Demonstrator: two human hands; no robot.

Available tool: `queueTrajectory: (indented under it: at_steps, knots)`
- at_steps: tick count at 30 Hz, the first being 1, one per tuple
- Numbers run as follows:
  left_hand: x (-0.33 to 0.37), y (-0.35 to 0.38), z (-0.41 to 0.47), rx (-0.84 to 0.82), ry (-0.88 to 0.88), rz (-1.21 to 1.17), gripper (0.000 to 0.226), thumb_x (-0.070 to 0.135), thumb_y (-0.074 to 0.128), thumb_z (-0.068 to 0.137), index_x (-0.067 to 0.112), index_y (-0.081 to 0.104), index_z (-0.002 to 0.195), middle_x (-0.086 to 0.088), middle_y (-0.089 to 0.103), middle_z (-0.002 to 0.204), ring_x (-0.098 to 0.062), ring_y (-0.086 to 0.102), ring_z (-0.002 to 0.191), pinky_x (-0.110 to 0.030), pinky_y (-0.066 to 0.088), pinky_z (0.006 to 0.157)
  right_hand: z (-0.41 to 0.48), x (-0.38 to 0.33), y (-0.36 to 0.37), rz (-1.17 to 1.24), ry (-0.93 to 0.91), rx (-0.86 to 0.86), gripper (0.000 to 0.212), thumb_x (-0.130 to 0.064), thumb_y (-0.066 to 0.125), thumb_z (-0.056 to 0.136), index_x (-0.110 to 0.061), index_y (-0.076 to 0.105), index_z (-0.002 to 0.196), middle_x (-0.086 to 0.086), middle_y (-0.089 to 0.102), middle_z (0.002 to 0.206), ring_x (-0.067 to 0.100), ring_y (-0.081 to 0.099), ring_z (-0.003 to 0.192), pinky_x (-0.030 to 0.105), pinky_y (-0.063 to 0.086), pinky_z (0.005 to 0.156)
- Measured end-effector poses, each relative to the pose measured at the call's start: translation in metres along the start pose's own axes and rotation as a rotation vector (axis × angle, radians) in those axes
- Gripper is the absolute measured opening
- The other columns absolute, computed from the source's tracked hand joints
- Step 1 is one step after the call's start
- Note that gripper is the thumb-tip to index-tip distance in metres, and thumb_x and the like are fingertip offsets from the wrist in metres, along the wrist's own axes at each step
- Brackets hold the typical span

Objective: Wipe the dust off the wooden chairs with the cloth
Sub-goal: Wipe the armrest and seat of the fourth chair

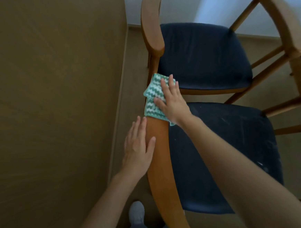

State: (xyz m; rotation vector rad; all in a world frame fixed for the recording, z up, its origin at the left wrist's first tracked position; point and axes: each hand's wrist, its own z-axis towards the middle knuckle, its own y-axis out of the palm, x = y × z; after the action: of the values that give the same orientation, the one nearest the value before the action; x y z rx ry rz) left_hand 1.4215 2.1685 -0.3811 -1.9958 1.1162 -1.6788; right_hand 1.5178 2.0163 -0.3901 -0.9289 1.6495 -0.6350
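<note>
Two wooden chairs with dark blue seat cushions stand side by side along a wall. The near chair's curved wooden backrest rail (pixel 160 159) runs up the middle of the view. A green-and-white zigzag cloth (pixel 152 97) lies over the far end of that rail. My right hand (pixel 172 101) presses flat on the cloth with fingers straight. My left hand (pixel 139 150) rests flat on the rail's left side, just below the cloth. The far chair (pixel 202 55) has a rounded wooden back arching over its seat.
A brown wall (pixel 55 103) with a skirting board runs close along the left of the chairs. The near chair's blue seat (pixel 221 153) carries pale dust specks. My feet in grey socks (pixel 136 214) stand on the beige floor.
</note>
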Motion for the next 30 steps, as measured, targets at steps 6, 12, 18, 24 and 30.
queueTrajectory:
  at_steps: [6, 12, 18, 24, 30]
  knots:
    - [0.008, 0.015, 0.016, 0.030, 0.113, 0.276, 0.057, 0.035, 0.029, 0.101, 0.028, -0.005, 0.147, 0.006, -0.016, 0.156, -0.008, -0.019, 0.140, -0.030, -0.010, 0.114, 0.039, 0.015, -0.015, 0.886, 0.138, -0.112, 0.080, -0.018, 0.052, 0.096, -0.020, -0.007, 0.151, 0.008, 0.016, 0.156, 0.023, 0.026, 0.140, 0.031, 0.035, 0.109]
    - [0.005, 0.032, 0.011, 0.136, 0.100, 0.247, 0.057, 0.044, 0.011, 0.092, 0.027, 0.003, 0.146, 0.009, -0.003, 0.154, -0.008, -0.004, 0.142, -0.033, -0.002, 0.115, -0.014, 0.019, 0.005, 1.190, 0.065, -0.132, 0.073, -0.012, 0.042, 0.100, -0.029, -0.008, 0.150, 0.005, 0.037, 0.144, 0.015, 0.049, 0.120, 0.018, 0.049, 0.089]
    - [0.002, 0.034, 0.012, 0.152, 0.113, 0.243, 0.062, 0.047, 0.014, 0.092, 0.022, 0.003, 0.148, 0.009, -0.001, 0.155, -0.009, -0.001, 0.143, -0.037, 0.003, 0.118, -0.120, 0.020, 0.033, 1.331, 0.119, -0.294, 0.045, -0.014, 0.035, 0.101, -0.032, 0.022, 0.141, -0.011, 0.053, 0.124, -0.006, 0.060, 0.102, 0.011, 0.048, 0.080]
    - [0.004, 0.035, 0.013, 0.186, 0.102, 0.221, 0.054, 0.035, 0.019, 0.098, 0.020, 0.013, 0.150, 0.008, 0.005, 0.156, -0.010, 0.006, 0.144, -0.037, 0.008, 0.118, -0.189, 0.047, 0.059, 1.509, 0.217, -0.509, 0.040, -0.013, 0.039, 0.098, -0.030, 0.037, 0.134, 0.001, 0.059, 0.123, 0.011, 0.062, 0.107, 0.024, 0.050, 0.087]
    - [0.002, 0.034, 0.012, 0.192, 0.128, 0.224, 0.058, 0.039, 0.016, 0.096, 0.018, 0.016, 0.150, 0.007, 0.007, 0.156, -0.013, 0.010, 0.145, -0.040, 0.013, 0.118, -0.144, 0.032, 0.057, 1.523, 0.121, -0.375, 0.058, -0.014, 0.034, 0.101, -0.027, 0.007, 0.151, -0.007, 0.041, 0.142, 0.001, 0.051, 0.120, 0.019, 0.045, 0.096]
